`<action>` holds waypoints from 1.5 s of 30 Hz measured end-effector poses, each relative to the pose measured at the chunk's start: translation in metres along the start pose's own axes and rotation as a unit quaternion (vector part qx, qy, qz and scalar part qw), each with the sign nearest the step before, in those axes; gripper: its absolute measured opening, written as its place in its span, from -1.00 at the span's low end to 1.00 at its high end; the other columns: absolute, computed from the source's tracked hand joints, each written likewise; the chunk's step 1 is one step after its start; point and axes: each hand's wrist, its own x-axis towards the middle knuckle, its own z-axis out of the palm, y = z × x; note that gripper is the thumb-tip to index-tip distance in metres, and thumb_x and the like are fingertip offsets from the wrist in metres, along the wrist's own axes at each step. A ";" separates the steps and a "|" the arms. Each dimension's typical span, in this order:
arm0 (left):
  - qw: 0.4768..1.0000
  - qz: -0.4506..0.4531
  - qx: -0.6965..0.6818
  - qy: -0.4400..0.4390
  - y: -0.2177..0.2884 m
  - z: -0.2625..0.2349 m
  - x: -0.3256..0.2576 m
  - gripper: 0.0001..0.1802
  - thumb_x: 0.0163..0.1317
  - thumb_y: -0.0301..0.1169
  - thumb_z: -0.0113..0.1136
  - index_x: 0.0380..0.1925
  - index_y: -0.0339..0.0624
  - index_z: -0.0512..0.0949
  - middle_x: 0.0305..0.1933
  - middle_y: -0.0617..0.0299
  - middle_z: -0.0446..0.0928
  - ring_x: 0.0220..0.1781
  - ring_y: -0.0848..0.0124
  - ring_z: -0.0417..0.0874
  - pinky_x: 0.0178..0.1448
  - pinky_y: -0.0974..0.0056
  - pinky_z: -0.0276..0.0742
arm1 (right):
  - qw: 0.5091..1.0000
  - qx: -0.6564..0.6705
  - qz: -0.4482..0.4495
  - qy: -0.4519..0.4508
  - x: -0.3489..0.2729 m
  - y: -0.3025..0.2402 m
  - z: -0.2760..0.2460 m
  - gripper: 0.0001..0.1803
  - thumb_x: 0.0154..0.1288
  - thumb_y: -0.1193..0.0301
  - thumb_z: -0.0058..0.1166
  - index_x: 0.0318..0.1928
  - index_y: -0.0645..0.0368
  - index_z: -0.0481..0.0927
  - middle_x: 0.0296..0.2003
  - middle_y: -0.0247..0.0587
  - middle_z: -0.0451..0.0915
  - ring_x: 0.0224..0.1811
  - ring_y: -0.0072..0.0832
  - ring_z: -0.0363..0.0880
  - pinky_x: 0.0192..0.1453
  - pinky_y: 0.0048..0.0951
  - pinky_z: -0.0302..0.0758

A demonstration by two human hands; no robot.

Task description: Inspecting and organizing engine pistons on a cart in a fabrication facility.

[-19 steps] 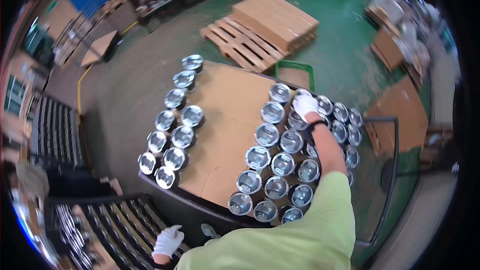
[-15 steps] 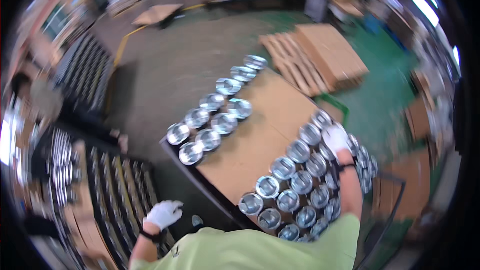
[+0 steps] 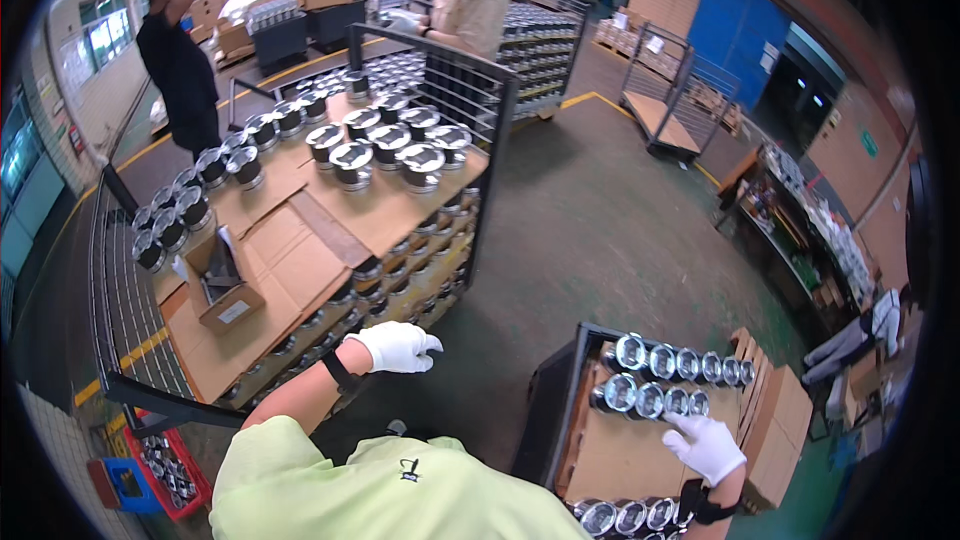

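My left hand (image 3: 398,348), in a white glove with a black wristband, is held in front of a stacked cart; its fingers are loosely bent and apart, with nothing in them. My right hand (image 3: 705,448), also white-gloved, is over the cardboard-topped cart (image 3: 615,455) at lower right. Its fingers are spread and empty, nearest a double row of silver pistons (image 3: 649,400); whether they touch one I cannot tell. A nearer group of pistons (image 3: 597,517) lies beside my right wrist, partly cut off by the lower edge.
Left of me, a caged cart (image 3: 497,130) carries layered pistons (image 3: 388,143) and a small cardboard box (image 3: 222,285). Two people (image 3: 468,10) (image 3: 180,60) stand beyond it. A red crate (image 3: 170,465) of metal parts is at lower left. Flattened cardboard (image 3: 780,440) lies at right.
The view has swung left and up, bringing the caged cart and people into sight. My right hand has left the near piston group and is by the far rows. My left hand remains empty.
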 end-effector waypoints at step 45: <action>0.893 -0.401 0.138 0.148 -0.332 -0.303 0.148 -0.65 0.03 -0.31 0.21 -0.18 -0.23 0.69 -0.13 -0.15 0.64 -0.07 -0.08 0.66 -0.01 -0.07 0.58 | 0.698 -0.325 -0.637 -0.037 0.738 -0.382 0.023 -0.70 0.07 0.35 0.22 -0.16 0.18 0.72 -0.13 -0.08 0.59 -0.06 -0.20 0.59 -0.02 -0.14 0.45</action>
